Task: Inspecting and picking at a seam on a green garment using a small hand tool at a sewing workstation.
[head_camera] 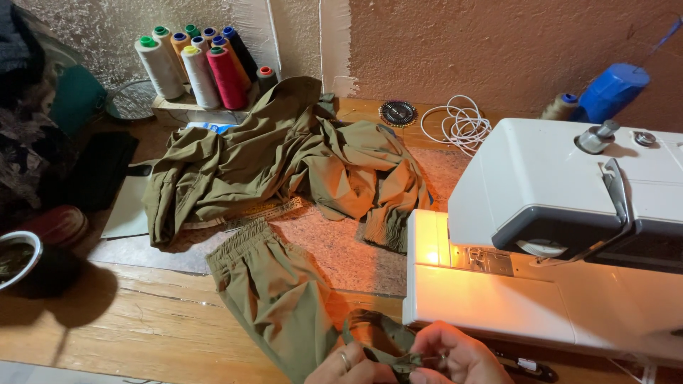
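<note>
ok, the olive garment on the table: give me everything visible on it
The olive garment looks like thin woven cloth, crumpled and heaped on the wooden table below the thread cones. One part with a gathered elastic edge runs down toward the camera, beside the white sewing machine. Its near end is pinched between the left hand and right hand. A yellowish measuring tape lies against the heap.

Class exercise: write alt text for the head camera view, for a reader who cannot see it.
Two hands, left hand and right hand, pinch olive fabric before a lit white sewing machine; thread cones stand behind.
</note>
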